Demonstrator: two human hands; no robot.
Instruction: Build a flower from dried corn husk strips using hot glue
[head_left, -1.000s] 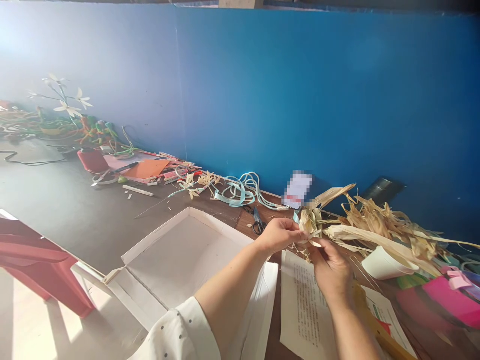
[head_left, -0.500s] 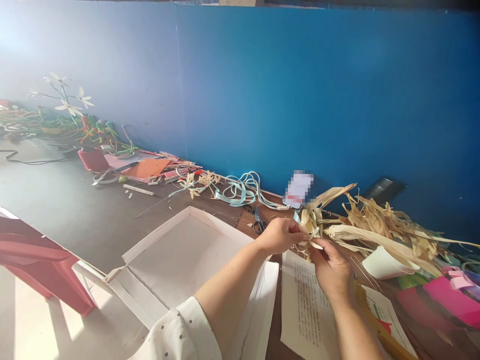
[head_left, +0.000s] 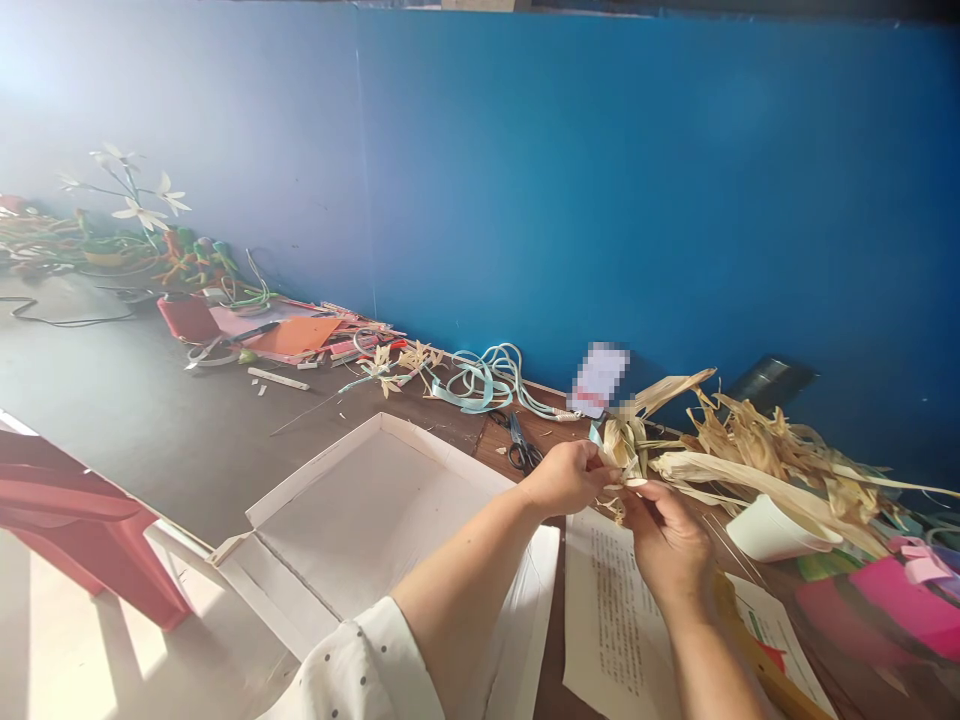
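Between my two hands is a pale piece of dried corn husk (head_left: 634, 483), pinched at the fingertips. My left hand (head_left: 571, 476) is closed on it from the left, and my right hand (head_left: 670, 535) grips it from the right with thumb and fingers. Small curled shreds of husk hang just below the fingers. Behind the hands, a pile of dried corn husks (head_left: 757, 440) spreads along the wall. Black-handled scissors (head_left: 519, 448) lie left of my left hand. Under my right wrist is a printed sheet (head_left: 600, 610).
An open white cardboard box (head_left: 360, 480) lies at centre left. A white cup (head_left: 780, 528) lies tilted at right, beside a pink bag-like item (head_left: 900, 600). Coiled pale-blue cord (head_left: 487, 375) and husk flowers (head_left: 386, 368) line the wall. A red stool (head_left: 82, 530) stands at left.
My hands have shifted very slightly, dipping a little while staying on the husk. The rest of the scene has barely moved with the view.
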